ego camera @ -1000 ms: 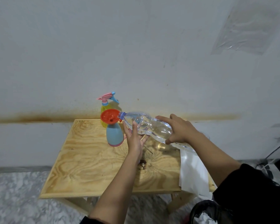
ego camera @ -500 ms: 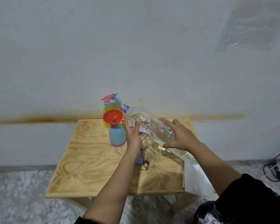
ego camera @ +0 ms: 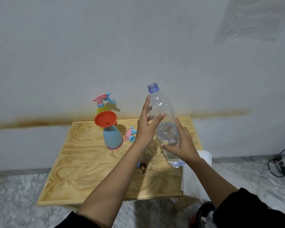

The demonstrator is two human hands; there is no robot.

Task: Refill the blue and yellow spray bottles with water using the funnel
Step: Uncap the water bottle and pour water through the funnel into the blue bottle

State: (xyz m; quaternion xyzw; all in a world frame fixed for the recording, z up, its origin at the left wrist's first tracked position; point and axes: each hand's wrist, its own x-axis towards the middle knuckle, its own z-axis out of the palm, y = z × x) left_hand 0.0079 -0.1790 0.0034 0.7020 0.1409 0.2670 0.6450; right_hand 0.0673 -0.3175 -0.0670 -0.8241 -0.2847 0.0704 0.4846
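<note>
Above the wooden table (ego camera: pixel 82 170), both hands' grips have swung the uncapped water bottle (ego camera: pixel 164 122) upright, away from the funnel (ego camera: pixel 105 118).

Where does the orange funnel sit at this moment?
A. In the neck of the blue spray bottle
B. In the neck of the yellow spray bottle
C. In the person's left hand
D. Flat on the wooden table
A: the orange funnel stands in the open neck of the blue spray bottle, while the yellow spray bottle behind keeps its trigger head on.
</note>
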